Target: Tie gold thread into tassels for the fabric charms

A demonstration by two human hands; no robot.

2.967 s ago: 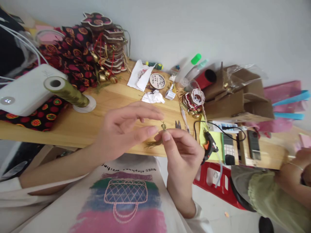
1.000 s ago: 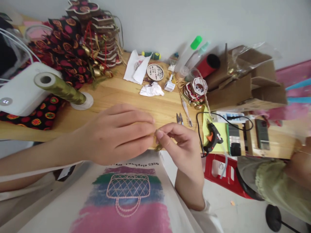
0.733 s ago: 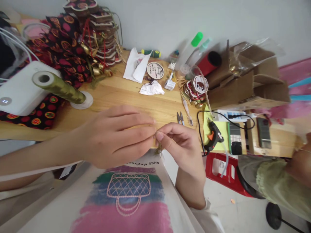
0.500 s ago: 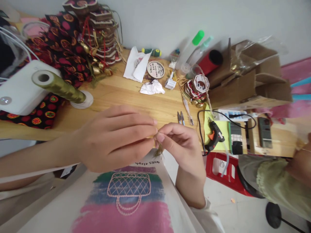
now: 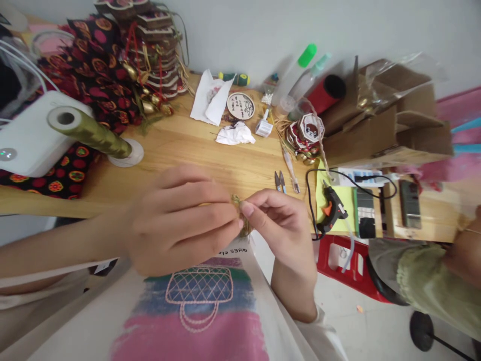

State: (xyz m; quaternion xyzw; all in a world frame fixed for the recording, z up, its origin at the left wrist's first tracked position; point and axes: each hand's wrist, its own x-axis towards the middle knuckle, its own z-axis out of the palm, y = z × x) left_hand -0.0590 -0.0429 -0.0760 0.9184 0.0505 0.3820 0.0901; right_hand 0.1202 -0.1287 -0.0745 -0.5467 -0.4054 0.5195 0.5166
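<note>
Just above my lap, at the table's front edge, my two hands meet around a small olive-green thread tassel (image 5: 246, 228). My right hand (image 5: 280, 220) is closed, with thumb and forefinger pinching the tassel near its top, where a small loop of thread stands up. From the left side, my left hand (image 5: 184, 218) reaches across with its fingers curled together, their tips against the tassel; its thumb is hidden behind them. Most of the tassel is covered by fingers. A spool of olive-green thread (image 5: 92, 133) stands on the table to the left.
Thread snips (image 5: 280, 181) and a clear-handled pen-like tool (image 5: 290, 170) lie beyond my right hand. Further right are a black glue gun (image 5: 332, 210) with its cord and a cardboard box (image 5: 372, 130). Beaded hangings (image 5: 160, 65) are stacked back left. Another person's sleeve (image 5: 432, 286) shows at right.
My left fingers have drawn slightly left and down at the tassel. A loop of green thread now shows above my right fingertips, which have hardly moved.
</note>
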